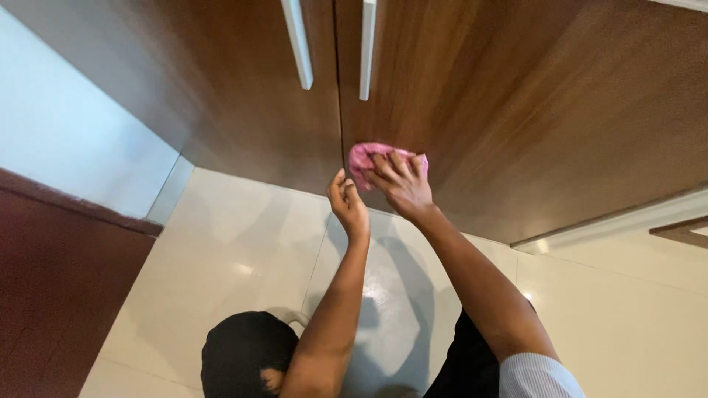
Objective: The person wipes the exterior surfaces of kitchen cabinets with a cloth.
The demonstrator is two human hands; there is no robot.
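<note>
Glossy cream floor tiles [236,250] fill the lower part of the view, and above them rise 2 dark brown wooden cabinet doors [516,110] that meet at a thin vertical seam. Taking that seam as the landmark: 1 pale bar handle [298,44] runs just left of it near the top, and a 2nd pale bar handle [367,48] runs just right of it.

Low on the doors, just right of the seam, a crumpled pink cloth [366,156] lies pressed flat against the wood. The right hand [402,184] covers it with fingers spread wide over the cloth, palm to the door, holding the cloth against the panel; only the cloth's upper and left edges peek out past the fingers. The left hand [346,200] sits right at the foot of the seam, just below and left of the cloth, fingers loosely curled with the thumb up. It grips nothing that can be seen, and whether its fingertips touch the door edge cannot be told.

Both bare forearms reach up from the bottom of the view, the right one coming out of a pale striped sleeve [538,376]. Far left of the seam stands a pale blue wall [66,140], with a reddish-brown panel [59,295] below it. Far right of the seam, a light skirting strip [627,221] runs along the base of the right door. A dark rounded shape [240,354] sits low, left of the forearms, partly cut off by the frame
</note>
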